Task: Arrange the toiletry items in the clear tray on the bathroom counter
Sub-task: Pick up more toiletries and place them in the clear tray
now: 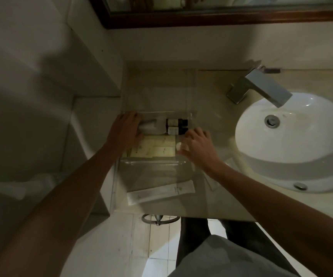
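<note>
A clear tray sits on the beige counter left of the sink. Inside it, two small bottles with dark caps lie side by side at the far end, and cream packets lie flat in front of them. A long white sachet rests at the near end. My left hand is closed around the pale bottoms of the bottles at the tray's left wall. My right hand hovers by the dark caps at the right wall and holds a small pale round item under the thumb.
A white oval sink with a square metal faucet takes up the right. A wood-framed mirror hangs at the back. A white wall ledge runs along the left. A metal ring holder hangs under the counter's front edge.
</note>
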Demonstrator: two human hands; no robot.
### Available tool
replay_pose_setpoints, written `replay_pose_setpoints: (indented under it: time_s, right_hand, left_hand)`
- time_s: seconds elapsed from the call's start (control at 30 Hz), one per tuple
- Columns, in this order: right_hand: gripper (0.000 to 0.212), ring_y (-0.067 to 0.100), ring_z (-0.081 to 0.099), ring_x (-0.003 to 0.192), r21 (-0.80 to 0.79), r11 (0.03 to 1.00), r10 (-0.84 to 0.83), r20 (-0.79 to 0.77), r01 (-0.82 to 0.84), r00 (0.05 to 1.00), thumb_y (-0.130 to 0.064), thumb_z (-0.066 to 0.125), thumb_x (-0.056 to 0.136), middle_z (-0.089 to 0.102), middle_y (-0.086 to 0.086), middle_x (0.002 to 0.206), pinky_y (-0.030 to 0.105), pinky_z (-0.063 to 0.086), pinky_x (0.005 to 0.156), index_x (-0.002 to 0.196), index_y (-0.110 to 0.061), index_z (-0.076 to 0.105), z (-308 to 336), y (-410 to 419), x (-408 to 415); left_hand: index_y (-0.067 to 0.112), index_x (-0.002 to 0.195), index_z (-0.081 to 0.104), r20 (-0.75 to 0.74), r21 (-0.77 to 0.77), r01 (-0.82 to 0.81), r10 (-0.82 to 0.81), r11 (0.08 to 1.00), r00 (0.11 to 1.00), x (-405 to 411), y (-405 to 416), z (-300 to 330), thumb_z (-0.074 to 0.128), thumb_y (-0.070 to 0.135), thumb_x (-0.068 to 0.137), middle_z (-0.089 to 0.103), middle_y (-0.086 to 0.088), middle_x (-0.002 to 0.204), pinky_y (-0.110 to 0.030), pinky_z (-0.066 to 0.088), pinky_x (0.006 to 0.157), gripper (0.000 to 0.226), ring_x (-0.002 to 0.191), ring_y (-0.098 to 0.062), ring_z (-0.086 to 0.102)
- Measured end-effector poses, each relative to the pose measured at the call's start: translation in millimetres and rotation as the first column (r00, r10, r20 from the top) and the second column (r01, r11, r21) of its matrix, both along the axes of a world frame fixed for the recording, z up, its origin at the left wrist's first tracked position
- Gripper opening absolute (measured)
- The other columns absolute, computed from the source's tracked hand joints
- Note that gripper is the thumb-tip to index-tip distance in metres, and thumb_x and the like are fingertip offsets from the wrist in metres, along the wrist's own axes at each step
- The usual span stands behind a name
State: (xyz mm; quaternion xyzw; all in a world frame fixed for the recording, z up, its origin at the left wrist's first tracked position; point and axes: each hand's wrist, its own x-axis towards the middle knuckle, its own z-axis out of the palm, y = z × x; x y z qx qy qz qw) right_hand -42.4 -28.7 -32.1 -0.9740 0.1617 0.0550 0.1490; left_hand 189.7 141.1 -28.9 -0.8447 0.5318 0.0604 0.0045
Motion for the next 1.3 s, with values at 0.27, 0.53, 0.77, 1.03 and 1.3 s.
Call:
replay_pose_setpoints:
  time_s: [0.27,0.53,0.77,1.03,1.3]
  right_hand:
    - [0.041,0.026,0.052,0.117,0.014,0.999,0.045,0.017,-0.045,0.999,-0.034,0.065,0.09,0.056,0.007,0.129,0.043,0.047,0.096,0.127,-0.016,0.06,19.1,-38.8,-51.2]
    - [0.069,0.025,0.042,0.126,0.134,0.978,0.184,-0.213,-0.158,0.959,-0.053,0.069,0.08,0.045,0.002,0.141,0.042,0.041,0.097,0.139,-0.025,0.049,5.7,-82.6,-139.4]
    - [0.05,0.025,0.05,0.117,0.177,0.971,0.182,-0.12,-0.16,0.976,-0.037,0.075,0.076,0.05,0.002,0.124,0.04,0.044,0.087,0.12,-0.023,0.059,-3.9,-75.3,-150.1]
    - [0.027,0.022,0.051,0.089,0.224,0.968,0.101,0.06,-0.112,0.993,-0.021,0.085,0.067,0.058,-0.001,0.091,0.033,0.038,0.072,0.09,-0.023,0.07,-8.6,-81.0,-165.2]
    - [0.071,0.015,0.047,0.098,0.296,0.95,0.143,-0.125,-0.101,0.982,-0.059,0.084,0.061,0.052,-0.004,0.116,0.028,0.037,0.079,0.118,-0.025,0.058,-9.6,-86.7,-185.8]
  left_hand:
    - [0.007,0.127,0.054,-0.133,-0.147,-0.09,0.071,0.985,0.989,-121.0,-34.3,19.2,0.063,0.035,0.076,0.055,-0.014,0.127,-0.042,0.045,0.091,0.059,0.115,-0.029,0.052]
    - [0.011,0.127,0.051,-0.249,-0.006,0.011,-0.012,1.0,0.968,-267.0,-62.6,-14.2,0.069,0.056,0.071,0.056,-0.008,0.122,-0.039,0.048,0.087,0.074,0.107,-0.026,0.054]
    - [0.011,0.116,0.057,-0.294,0.033,-0.091,0.097,0.995,0.951,-283.6,-71.8,-18.6,0.076,0.043,0.07,0.055,-0.01,0.118,-0.041,0.046,0.084,0.06,0.106,-0.029,0.052]
    - [0.013,0.095,0.06,-0.179,-0.07,-0.045,0.032,0.997,0.983,-274.7,-60.8,-12.8,0.081,0.02,0.067,0.062,-0.007,0.098,-0.038,0.046,0.077,0.036,0.089,-0.027,0.058]
    - [0.018,0.115,0.05,-0.249,0.063,0.015,0.001,0.998,0.968,-267.6,-39.5,-10.9,0.071,0.059,0.066,0.05,-0.002,0.121,-0.038,0.043,0.09,0.068,0.108,-0.022,0.048]
